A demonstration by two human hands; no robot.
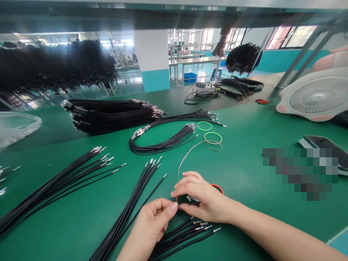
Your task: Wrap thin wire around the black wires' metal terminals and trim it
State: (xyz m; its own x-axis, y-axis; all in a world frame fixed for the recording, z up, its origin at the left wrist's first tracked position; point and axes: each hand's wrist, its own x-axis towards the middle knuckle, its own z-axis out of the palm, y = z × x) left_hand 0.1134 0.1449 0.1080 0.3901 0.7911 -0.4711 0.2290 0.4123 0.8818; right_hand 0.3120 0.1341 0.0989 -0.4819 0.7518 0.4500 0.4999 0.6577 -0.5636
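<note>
My left hand (152, 226) and my right hand (202, 197) are close together low on the green work mat (252, 163). The left fingertips are pinched against the edge of a small dark item (189, 198), and whatever they grip is hidden. My right fingers curl over that item, which shows a white tag (193, 198). An orange-red rubber band (218, 187) emerges beyond the right hand. A thin tan wire (187, 157) loops up from the fingers. Black wire bundles with metal terminals (185, 232) lie under and beside the hands.
Several more black wire bundles (67, 188) lie across the mat, with green rubber bands (204, 125) beyond them. A white fan (317, 96) stands at the right, near a phone (323, 145). Further back are a plastic bag (16, 127), a grey box (205, 88), and hanging cable bundles (243, 58).
</note>
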